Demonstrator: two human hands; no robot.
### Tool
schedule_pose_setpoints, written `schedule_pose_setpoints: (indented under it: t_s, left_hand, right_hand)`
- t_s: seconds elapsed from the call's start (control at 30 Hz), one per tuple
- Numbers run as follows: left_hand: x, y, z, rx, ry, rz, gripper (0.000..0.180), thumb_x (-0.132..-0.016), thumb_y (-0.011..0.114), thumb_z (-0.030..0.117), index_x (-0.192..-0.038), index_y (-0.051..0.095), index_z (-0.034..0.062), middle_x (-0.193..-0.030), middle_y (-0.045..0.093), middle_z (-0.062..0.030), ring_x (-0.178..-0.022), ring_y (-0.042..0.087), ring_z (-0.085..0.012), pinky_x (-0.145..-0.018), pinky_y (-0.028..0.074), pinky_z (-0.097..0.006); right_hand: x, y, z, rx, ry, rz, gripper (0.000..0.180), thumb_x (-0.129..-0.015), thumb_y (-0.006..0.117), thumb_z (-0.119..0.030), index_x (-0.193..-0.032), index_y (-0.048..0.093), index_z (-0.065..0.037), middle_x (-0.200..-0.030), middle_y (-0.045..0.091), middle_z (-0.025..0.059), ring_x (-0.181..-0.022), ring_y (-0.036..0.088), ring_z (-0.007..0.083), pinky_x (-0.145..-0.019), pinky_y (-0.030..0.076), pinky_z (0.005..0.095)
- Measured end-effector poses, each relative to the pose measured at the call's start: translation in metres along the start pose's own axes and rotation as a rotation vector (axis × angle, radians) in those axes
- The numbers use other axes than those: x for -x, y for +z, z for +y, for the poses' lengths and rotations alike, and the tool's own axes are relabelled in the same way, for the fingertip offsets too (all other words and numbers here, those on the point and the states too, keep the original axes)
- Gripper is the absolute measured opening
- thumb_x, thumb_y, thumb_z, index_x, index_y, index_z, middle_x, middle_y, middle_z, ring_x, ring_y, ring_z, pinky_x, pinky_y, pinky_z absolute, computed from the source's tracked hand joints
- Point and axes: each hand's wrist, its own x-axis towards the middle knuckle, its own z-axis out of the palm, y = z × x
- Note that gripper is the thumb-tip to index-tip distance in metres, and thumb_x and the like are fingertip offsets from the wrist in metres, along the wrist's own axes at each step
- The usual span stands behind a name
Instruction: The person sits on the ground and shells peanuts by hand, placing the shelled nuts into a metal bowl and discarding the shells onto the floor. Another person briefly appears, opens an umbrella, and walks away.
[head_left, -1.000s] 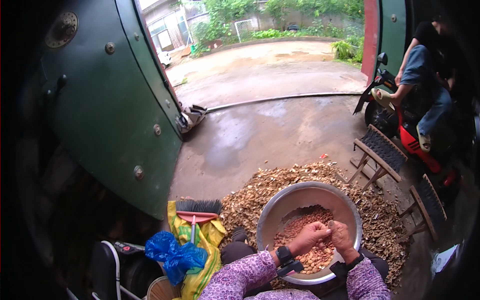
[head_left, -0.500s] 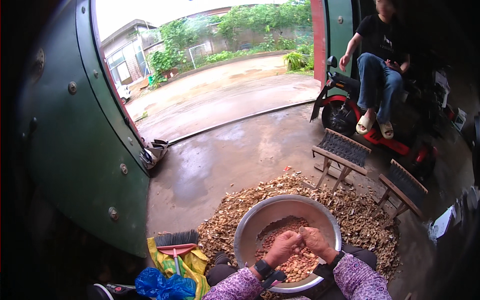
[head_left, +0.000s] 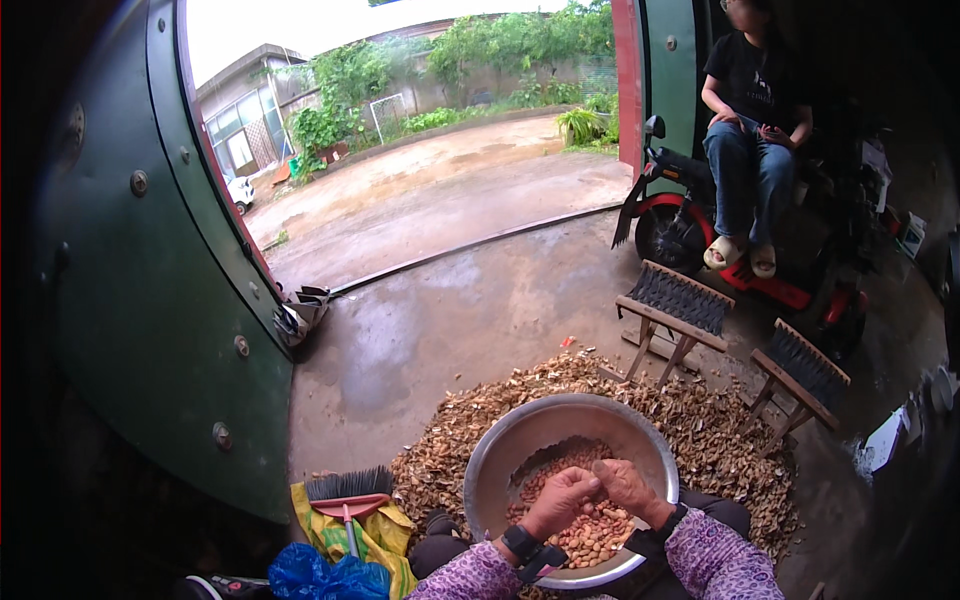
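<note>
A wide metal basin (head_left: 478, 490) rests between my knees, part filled with shelled reddish peanuts (head_left: 530, 487) and, nearer me, paler unshelled peanuts (head_left: 590, 545). Over its middle my left hand (head_left: 562, 500) and my right hand (head_left: 632, 488) meet, fingertips pinched together. Whatever sits between the fingers is too small and covered to make out; both hands look closed. Dark bands circle both wrists below patterned purple sleeves.
Heaped peanut shells (head_left: 440, 430) surround the basin. Two low folding stools (head_left: 680, 297) stand ahead right; behind them a person (head_left: 755, 110) sits on a red scooter (head_left: 770, 285). A broom (head_left: 350, 490), yellow sack (head_left: 400, 540) and blue plastic bag (head_left: 325, 575) lie left, near a green door (head_left: 170, 300).
My hands stay pinched together over the basin with little movement. The seated person's outstretched arm has come down to the lap. The whole view has shifted slightly.
</note>
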Motion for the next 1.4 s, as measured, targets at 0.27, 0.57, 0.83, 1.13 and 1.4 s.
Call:
schedule_pose_setpoints:
  t_s: [0.27,0.57,0.83,1.13,1.4]
  left_hand:
    - [0.002,0.001,-0.001,0.055,-0.035,-0.027,0.012,-0.081,0.053,0.017,-0.078,0.051,0.0048,-0.071,0.054,-0.0046,-0.052,0.048,-0.0076,-0.049,0.044,-0.021]
    - [0.001,0.007,-0.005,0.165,-0.067,-0.061,0.015,-0.082,0.051,0.020,-0.078,0.052,0.0049,-0.068,0.054,-0.0029,-0.051,0.048,-0.0068,-0.050,0.045,-0.022]
    - [-0.004,0.003,0.003,-0.029,0.027,0.070,0.009,-0.082,0.051,0.012,-0.083,0.050,0.0039,-0.073,0.056,-0.0058,-0.058,0.053,-0.0113,-0.052,0.045,-0.021]
    - [-0.002,-0.003,0.000,-0.024,-0.033,-0.016,0.014,-0.084,0.047,0.015,-0.088,0.052,0.0025,-0.076,0.056,-0.0052,-0.062,0.052,-0.0104,-0.057,0.044,-0.022]
    - [0.000,0.001,0.001,0.020,-0.100,0.025,0.016,-0.083,0.050,0.017,-0.089,0.054,0.0027,-0.077,0.056,-0.0044,-0.062,0.051,-0.0097,-0.056,0.045,-0.022]
  right_hand:
    - [0.001,0.006,-0.006,0.018,-0.001,0.034,0.037,-0.087,0.041,-0.032,-0.069,0.052,-0.002,-0.061,0.051,-0.0004,-0.053,0.045,0.0048,-0.047,0.038,0.0192]
    - [-0.002,0.007,0.008,0.328,-0.180,0.195,0.037,-0.088,0.035,-0.029,-0.066,0.049,-0.004,-0.056,0.048,-0.0009,-0.051,0.043,0.0051,-0.047,0.037,0.0227]
    - [-0.005,0.007,-0.012,0.014,0.102,0.111,0.042,-0.085,0.037,-0.040,-0.069,0.050,-0.004,-0.056,0.046,0.0004,-0.054,0.044,0.0083,-0.047,0.037,0.0247]
    - [-0.012,0.008,0.010,-0.446,0.241,-0.056,0.044,-0.079,0.048,-0.048,-0.083,0.047,-0.004,-0.066,0.048,-0.0004,-0.052,0.042,0.0044,-0.046,0.034,0.0161]
    - [-0.007,0.007,0.012,-0.587,0.321,-0.156,0.061,-0.075,0.050,-0.050,-0.108,0.043,0.000,-0.081,0.052,0.0026,-0.064,0.049,0.0068,-0.050,0.040,0.0177]
